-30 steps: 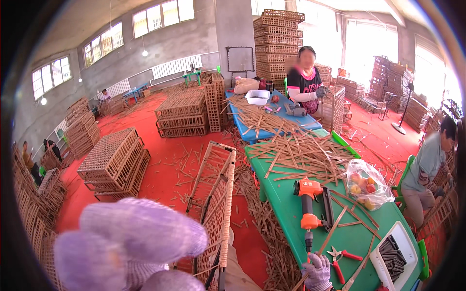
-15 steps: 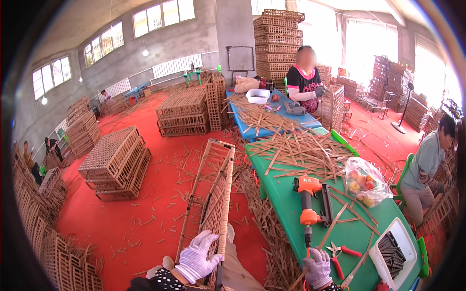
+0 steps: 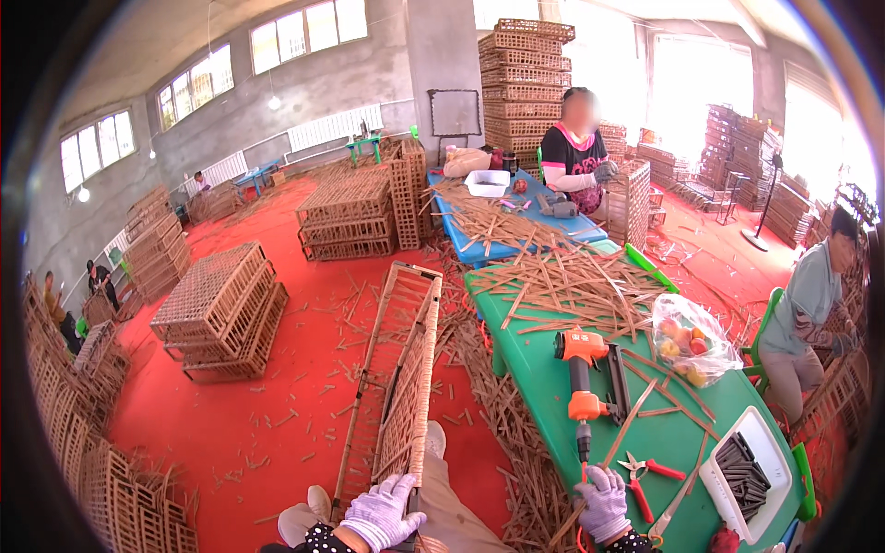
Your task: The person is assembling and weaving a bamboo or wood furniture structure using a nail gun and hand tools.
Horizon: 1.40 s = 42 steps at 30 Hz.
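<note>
- Fingers (image 3: 398, 486) of my left hand (image 3: 381, 516), in a pale lilac knitted glove, lie bent over the near end of a long brown woven crate frame (image 3: 407, 415); whether they clamp it I cannot tell.
- My right hand (image 3: 603, 504), gloved alike, has its fingers curled together at the lower left edge of a smooth green plastic table (image 3: 533, 387), beside a long flat brown strip (image 3: 634, 419); I cannot tell whether they close on it.
- I see the frame tilted lengthwise before me, beside a beige trouser leg (image 3: 456, 502). Close weaving fills one side under a pale, rope-like wrapped rim; thin bars edge the other.
- Near my right hand lies an orange-and-black nail gun (image 3: 583, 373), its fitting end toward me. Just right of the hand rest open-bladed red-handled shears (image 3: 640, 500).
- Farther right, a white rectangular plastic tray (image 3: 784, 452) holds short dark rods (image 3: 742, 475), close to the table's right edge; beyond it sits a crinkled clear bag of round fruit (image 3: 691, 341).
- A tangled heap of flat brown strips (image 3: 576, 290) covers the table's far end.
- For movement, I have a wide stretch of scrap-strewn red floor (image 3: 240, 415) left of the frame, reaching stacked brown lattice crates (image 3: 221, 309). Between frame and table, the gap is narrower, littered with strips.
</note>
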Available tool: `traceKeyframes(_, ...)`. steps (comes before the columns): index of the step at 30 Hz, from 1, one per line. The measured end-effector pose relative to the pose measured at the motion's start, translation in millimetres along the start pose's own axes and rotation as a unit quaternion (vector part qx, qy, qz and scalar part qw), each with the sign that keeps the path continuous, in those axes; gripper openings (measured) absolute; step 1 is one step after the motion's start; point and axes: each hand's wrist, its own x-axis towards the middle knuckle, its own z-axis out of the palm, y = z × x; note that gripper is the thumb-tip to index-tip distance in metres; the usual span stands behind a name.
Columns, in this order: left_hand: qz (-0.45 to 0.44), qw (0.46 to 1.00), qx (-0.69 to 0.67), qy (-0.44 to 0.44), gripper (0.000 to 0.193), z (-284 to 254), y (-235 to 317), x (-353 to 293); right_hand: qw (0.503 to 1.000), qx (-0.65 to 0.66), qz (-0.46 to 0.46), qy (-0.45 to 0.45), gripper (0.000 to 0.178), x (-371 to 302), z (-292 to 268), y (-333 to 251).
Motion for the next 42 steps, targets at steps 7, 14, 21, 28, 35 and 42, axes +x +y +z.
traceKeyframes(7,-0.023,0.997,-0.017,0.065,0.073,10.9,6.0,-11.2,1.0,-0.013,-0.004,0.004,0.024,1.2,-3.9,-3.5)
traceKeyframes(14,-0.052,0.984,0.046,0.162,0.073,27.2,5.2,-3.6,1.0,-0.007,-0.008,0.012,0.023,-1.1,-3.0,-7.4)
traceKeyframes(21,-0.061,0.993,-0.004,0.099,0.079,17.5,-2.5,-16.9,0.999,-0.021,-0.005,0.029,0.025,-7.8,-19.5,-10.9)
traceKeyframes(28,0.034,0.993,0.018,0.112,0.077,21.6,-42.9,-64.6,0.998,-0.026,-0.029,0.039,0.025,-3.0,-39.2,-43.5)
traceKeyframes(35,0.105,0.967,0.018,0.232,0.053,-12.8,-133.6,-110.2,0.995,-0.047,-0.055,0.063,0.029,-0.9,-47.5,-56.7)
traceKeyframes(42,0.014,0.984,-0.103,0.146,0.054,-37.0,-182.2,-98.2,0.991,-0.127,0.025,0.028,0.022,-5.3,-45.9,1.5)
